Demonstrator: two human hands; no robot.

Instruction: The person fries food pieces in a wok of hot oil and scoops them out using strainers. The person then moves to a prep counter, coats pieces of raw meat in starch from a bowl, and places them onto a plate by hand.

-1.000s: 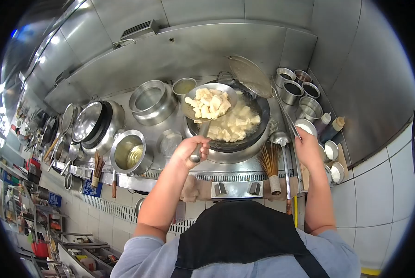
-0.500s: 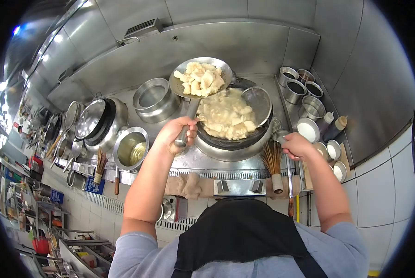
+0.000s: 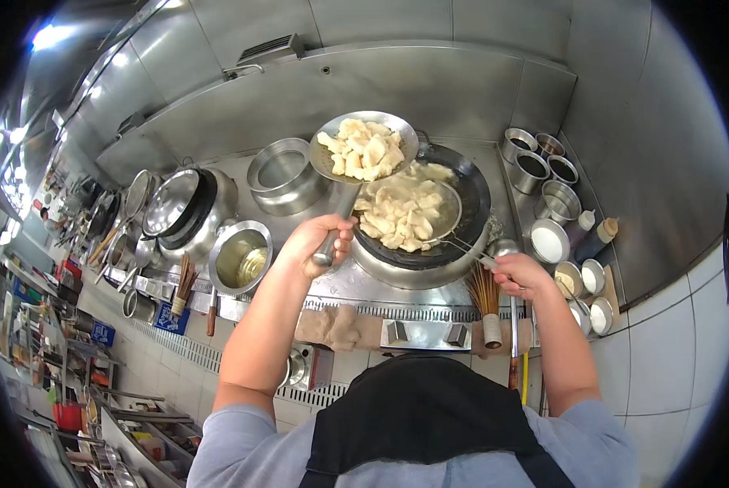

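Note:
My left hand (image 3: 312, 246) is wrapped round the handle of a perforated skimmer (image 3: 326, 167). Pale, pulled-looking food pieces (image 3: 363, 149) are heaped in its bowl, over the far left rim of the wok (image 3: 473, 189). My right hand (image 3: 520, 274) grips the handle of a wire mesh strainer (image 3: 455, 210), whose round head is down in the wok. More pale pieces (image 3: 405, 213) lie in and around that strainer, in cloudy bubbling liquid. The strainer's lower part is hidden under food and liquid.
A metal pot (image 3: 281, 175) stands left of the wok, with a pot of yellowish liquid (image 3: 241, 259) nearer me. Metal seasoning tubs (image 3: 529, 172), white-filled bowls (image 3: 550, 241) and squeeze bottles (image 3: 598, 236) line the right side. A bamboo brush (image 3: 486, 305) and a ladle (image 3: 504, 247) are near my right hand.
The mesh strainer has moved from the wok's right side down and left into the food, and food now sits in it. My left hand still holds the loaded skimmer up.

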